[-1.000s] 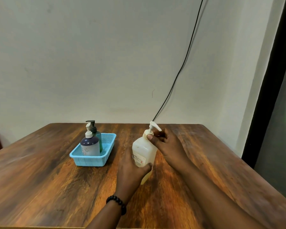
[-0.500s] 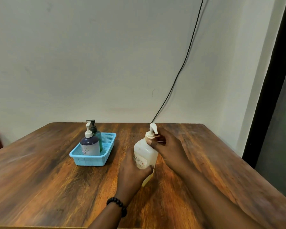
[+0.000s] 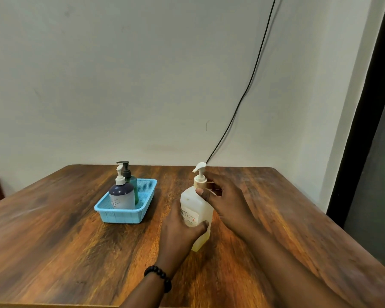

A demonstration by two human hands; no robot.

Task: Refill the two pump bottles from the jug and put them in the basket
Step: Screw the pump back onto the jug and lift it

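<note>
Wooden table (image 3: 53, 241): blue basket (image 3: 120, 215) holds two pump bottles (image 3: 122, 195)

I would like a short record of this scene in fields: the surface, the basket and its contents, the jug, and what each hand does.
surface: wooden table
basket: light blue basket, left of the jug, on the table
basket contents: two pump bottles, upright; dark blue bottle in front, green bottle behind
jug: pale jug with a white pump top, standing on the table
left hand: left hand wraps the jug's lower body
right hand: right hand at the jug's neck, fingers around the pump collar
background: black cable down the wall
</note>
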